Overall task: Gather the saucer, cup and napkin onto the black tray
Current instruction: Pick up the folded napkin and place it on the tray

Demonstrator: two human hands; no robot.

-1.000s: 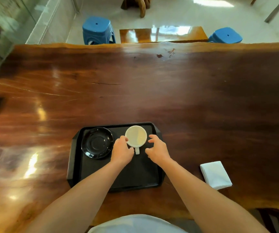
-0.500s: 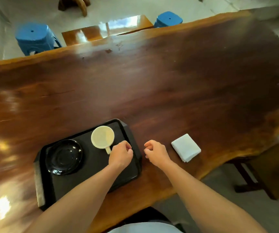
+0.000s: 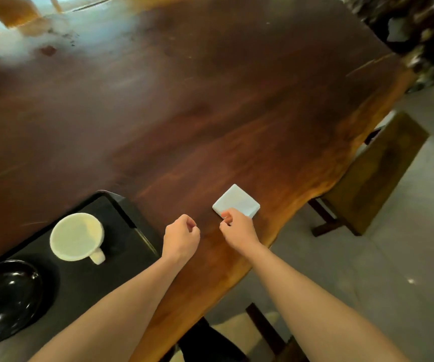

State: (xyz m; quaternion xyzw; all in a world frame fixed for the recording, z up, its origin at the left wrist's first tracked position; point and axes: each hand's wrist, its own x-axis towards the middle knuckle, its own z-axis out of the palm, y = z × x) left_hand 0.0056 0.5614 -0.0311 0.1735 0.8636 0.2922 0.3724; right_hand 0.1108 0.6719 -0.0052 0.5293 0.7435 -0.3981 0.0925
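R hand [image 3: 238,227] pinching napkin [image 3: 236,200] edge | L hand [image 3: 181,237] fisted, empty | cup [image 3: 76,236], saucer [image 3: 4,299] on tray [image 3: 121,259]

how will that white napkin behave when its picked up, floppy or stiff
Probably floppy: the napkin looks like a folded paper square lying flat on the table, so its layers may sag or unfold. Likely very light. The right hand is at its near corner; a corner pinch may let it droop.
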